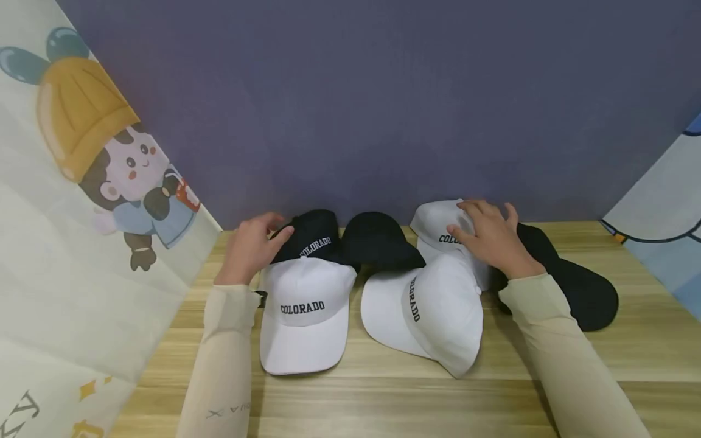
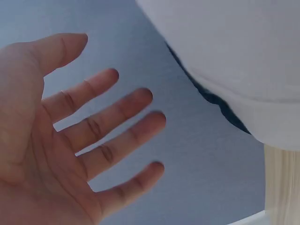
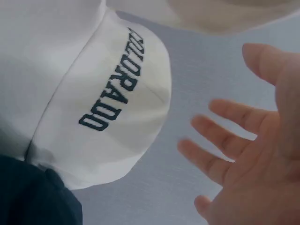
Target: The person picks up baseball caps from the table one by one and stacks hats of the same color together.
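Observation:
My left hand (image 1: 251, 246) is beside a black COLORADO baseball cap (image 1: 317, 228) at the back left, thumb in front of its crown. In the left wrist view the fingers (image 2: 124, 110) are spread and hold nothing. A white COLORADO cap (image 1: 306, 304) lies against the black one's front, brim toward me. My right hand (image 1: 490, 240) is at the back white cap (image 1: 429, 219), partly covering its lettering. In the right wrist view its fingers (image 3: 220, 138) stand apart from the white cap (image 3: 93, 108), nothing between them.
A plain black cap (image 1: 378, 240) sits in the middle against the dark wall (image 1: 383, 109). Before it, another white cap (image 1: 449, 310) lies turned sideways on the wooden table (image 1: 350, 401). Black headwear (image 1: 583, 292) lies at the right, partly behind my right arm. A printed cloth (image 1: 66, 255) borders the left.

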Demonstrator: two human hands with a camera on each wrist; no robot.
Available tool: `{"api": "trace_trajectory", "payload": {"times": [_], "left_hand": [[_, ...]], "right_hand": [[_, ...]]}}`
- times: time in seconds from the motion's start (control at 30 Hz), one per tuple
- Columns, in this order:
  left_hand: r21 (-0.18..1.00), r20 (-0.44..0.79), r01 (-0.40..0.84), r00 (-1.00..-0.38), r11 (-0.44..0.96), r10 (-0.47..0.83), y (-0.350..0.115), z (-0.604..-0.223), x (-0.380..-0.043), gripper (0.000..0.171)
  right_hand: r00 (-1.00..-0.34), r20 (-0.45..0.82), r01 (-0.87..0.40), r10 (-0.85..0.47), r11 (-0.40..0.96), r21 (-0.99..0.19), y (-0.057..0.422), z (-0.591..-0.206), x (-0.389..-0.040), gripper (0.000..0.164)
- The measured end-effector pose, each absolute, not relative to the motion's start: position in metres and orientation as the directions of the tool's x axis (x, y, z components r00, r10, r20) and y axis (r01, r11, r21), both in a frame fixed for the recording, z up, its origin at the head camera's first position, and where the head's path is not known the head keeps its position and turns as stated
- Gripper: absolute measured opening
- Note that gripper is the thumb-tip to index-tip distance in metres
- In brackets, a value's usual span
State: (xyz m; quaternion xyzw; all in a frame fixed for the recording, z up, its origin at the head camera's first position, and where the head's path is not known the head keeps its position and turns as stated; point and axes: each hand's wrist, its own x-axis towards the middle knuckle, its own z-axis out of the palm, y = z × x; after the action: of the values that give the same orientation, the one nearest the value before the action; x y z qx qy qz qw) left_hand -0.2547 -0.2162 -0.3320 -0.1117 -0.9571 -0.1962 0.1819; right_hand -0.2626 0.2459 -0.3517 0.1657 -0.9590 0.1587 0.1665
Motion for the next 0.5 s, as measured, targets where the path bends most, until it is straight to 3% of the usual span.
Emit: {"api": "trace_trajectory", "payload": {"times": [0.13,0.3,0.5], "left_hand": [[0.373,0.395,0.303,-0.907,0.877,0.145,-0.212,-0.330,-0.251,0.030],[0.375,0.426,0.345,-0.888,0.861,0.171,-0.206,-0.326,-0.247,0.030],[0.366,0.436,0.365,-0.880,0.856,0.189,-0.197,-0.318,-0.243,0.028]], "right_hand": [[-0.879,0.382,-0.410,-0.285,0.862,-0.300,0.245,-0.351,-0.260,0.049],[-0.856,0.397,-0.469,-0.330,0.819,-0.331,0.243,-0.346,-0.256,0.024],[-0.859,0.373,-0.481,-0.350,0.801,-0.357,0.239,-0.336,-0.249,0.020]]}}
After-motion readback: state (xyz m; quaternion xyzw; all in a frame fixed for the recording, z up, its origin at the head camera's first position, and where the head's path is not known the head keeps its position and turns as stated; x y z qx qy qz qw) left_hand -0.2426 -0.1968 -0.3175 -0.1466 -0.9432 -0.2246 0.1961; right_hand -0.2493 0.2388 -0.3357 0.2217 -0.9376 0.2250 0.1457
